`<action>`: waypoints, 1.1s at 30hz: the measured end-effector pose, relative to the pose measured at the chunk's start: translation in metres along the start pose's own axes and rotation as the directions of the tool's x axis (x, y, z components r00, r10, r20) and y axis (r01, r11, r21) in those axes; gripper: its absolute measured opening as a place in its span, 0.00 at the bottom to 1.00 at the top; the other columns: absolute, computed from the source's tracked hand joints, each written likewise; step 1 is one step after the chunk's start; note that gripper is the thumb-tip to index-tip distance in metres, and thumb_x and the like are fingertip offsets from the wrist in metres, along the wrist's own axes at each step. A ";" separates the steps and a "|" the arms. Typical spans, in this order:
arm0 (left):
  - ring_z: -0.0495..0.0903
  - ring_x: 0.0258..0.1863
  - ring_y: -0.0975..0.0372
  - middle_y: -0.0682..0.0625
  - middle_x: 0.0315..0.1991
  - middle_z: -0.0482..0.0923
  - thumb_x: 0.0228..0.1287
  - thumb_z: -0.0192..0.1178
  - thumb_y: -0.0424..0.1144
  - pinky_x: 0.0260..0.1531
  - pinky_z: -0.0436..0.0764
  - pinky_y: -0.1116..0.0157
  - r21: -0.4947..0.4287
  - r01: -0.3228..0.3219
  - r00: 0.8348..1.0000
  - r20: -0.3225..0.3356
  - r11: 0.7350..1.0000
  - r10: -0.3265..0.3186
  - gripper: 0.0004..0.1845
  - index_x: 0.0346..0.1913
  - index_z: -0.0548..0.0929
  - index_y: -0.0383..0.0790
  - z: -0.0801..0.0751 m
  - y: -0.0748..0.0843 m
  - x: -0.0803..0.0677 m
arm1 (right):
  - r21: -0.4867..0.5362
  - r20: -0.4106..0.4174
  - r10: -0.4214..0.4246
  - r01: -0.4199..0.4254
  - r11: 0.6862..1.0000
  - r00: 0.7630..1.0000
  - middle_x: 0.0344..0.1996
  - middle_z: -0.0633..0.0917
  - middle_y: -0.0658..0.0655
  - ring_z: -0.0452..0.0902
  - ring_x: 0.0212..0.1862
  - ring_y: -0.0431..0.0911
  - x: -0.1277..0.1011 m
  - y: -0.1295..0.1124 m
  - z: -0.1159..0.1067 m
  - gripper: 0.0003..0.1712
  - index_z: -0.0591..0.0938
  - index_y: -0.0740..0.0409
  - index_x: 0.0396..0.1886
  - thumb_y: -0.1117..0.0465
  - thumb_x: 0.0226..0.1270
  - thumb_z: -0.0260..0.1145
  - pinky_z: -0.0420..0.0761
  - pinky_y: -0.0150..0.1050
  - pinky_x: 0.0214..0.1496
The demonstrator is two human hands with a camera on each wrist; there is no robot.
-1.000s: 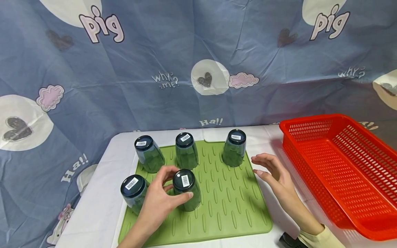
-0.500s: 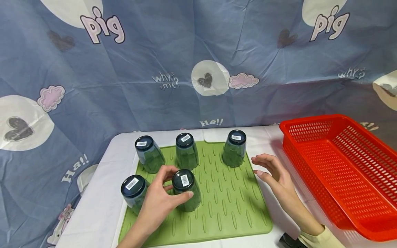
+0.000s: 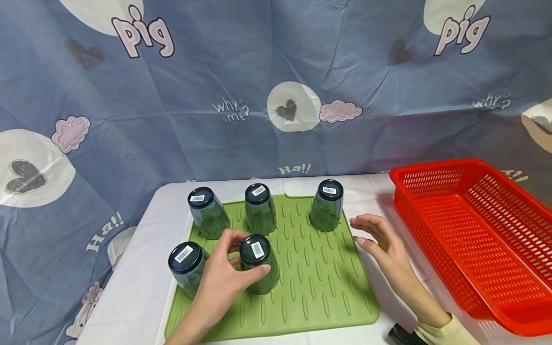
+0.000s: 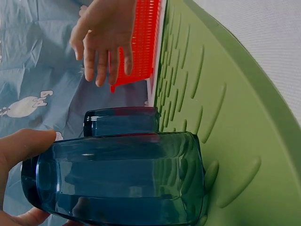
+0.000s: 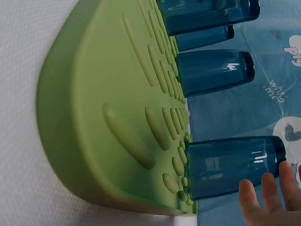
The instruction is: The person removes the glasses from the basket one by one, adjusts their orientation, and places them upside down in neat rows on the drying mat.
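Observation:
My left hand (image 3: 228, 278) grips an upside-down blue glass (image 3: 260, 268) near its base, fingers behind it and thumb at the front. In the left wrist view that glass (image 4: 122, 179) stands with its rim on the green ribbed mat (image 4: 211, 94). Close to the left wrist is another upturned glass (image 3: 187, 268). Two more stand at the back of the mat, a left glass (image 3: 208, 215) and a middle glass (image 3: 260, 211). My right hand (image 3: 388, 254) hovers beside the mat's right edge, fingers loosely bent and holding nothing, nearest to the back-right glass (image 3: 326, 208).
A red perforated basket (image 3: 431, 239) stands on the white-covered table (image 3: 125, 287) to the right of the mat. A blue printed cloth (image 3: 215, 96) hangs behind the table. Part of a black object (image 3: 403, 335) shows by the right wrist.

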State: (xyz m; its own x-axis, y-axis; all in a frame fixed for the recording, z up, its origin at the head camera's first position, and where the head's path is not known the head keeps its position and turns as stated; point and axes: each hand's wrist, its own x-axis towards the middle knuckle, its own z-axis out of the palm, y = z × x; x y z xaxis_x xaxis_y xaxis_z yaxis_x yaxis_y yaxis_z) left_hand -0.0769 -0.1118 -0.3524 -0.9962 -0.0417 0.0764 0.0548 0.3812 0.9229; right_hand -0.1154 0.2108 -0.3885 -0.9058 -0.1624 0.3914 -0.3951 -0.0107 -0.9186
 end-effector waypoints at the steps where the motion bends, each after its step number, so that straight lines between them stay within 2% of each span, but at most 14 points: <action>1: 0.74 0.51 0.64 0.54 0.48 0.77 0.41 0.81 0.43 0.54 0.76 0.58 -0.005 0.004 1.000 0.000 1.000 -0.004 0.33 0.52 0.74 0.52 0.000 0.000 0.000 | 0.003 -0.003 0.000 0.000 1.000 1.000 0.57 0.76 0.66 0.72 0.61 0.54 0.000 0.000 0.000 0.21 0.68 0.74 0.61 0.75 0.70 0.57 0.77 0.37 0.59; 7: 0.73 0.52 0.63 0.54 0.50 0.76 0.41 0.81 0.43 0.55 0.74 0.57 -0.022 0.010 1.000 0.002 1.000 -0.010 0.35 0.53 0.73 0.52 0.003 -0.003 0.000 | 0.001 -0.002 0.007 -0.007 1.000 1.000 0.58 0.74 0.70 0.71 0.62 0.54 0.000 0.000 -0.001 0.22 0.67 0.73 0.61 0.75 0.70 0.57 0.77 0.38 0.59; 18: 0.72 0.51 0.61 0.53 0.51 0.75 0.40 0.81 0.38 0.53 0.72 0.55 -0.090 -0.003 1.000 0.011 0.996 0.004 0.36 0.53 0.73 0.51 0.005 -0.008 0.003 | 0.001 0.009 0.000 0.000 1.000 1.000 0.58 0.72 0.75 0.71 0.62 0.54 0.000 0.002 -0.002 0.22 0.67 0.74 0.62 0.75 0.70 0.57 0.77 0.37 0.59; 28: 0.72 0.52 0.61 0.53 0.51 0.75 0.39 0.81 0.37 0.54 0.71 0.55 -0.112 -0.003 1.000 0.014 0.994 0.005 0.37 0.54 0.73 0.51 0.006 -0.008 0.001 | 0.006 0.010 -0.001 0.001 1.000 1.000 0.58 0.72 0.73 0.71 0.62 0.54 -0.001 0.001 -0.001 0.22 0.67 0.74 0.62 0.75 0.70 0.57 0.77 0.37 0.60; 33: 0.73 0.52 0.61 0.53 0.51 0.75 0.39 0.81 0.37 0.55 0.70 0.55 -0.120 -0.018 1.000 0.015 0.993 0.020 0.36 0.55 0.73 0.51 0.007 -0.009 0.001 | 0.002 0.008 -0.004 0.004 1.000 1.000 0.58 0.75 0.68 0.71 0.62 0.54 -0.001 0.000 -0.001 0.22 0.67 0.73 0.62 0.75 0.70 0.57 0.76 0.37 0.60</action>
State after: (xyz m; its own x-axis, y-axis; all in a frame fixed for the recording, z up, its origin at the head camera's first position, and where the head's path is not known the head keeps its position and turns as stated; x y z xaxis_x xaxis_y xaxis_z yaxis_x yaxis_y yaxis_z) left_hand -0.0792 -0.1086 -0.3629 -0.9958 -0.0203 0.0896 0.0809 0.2687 0.9598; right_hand -0.1149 0.2122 -0.3885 -0.9027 -0.1704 0.3950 -0.3987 -0.0134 -0.9170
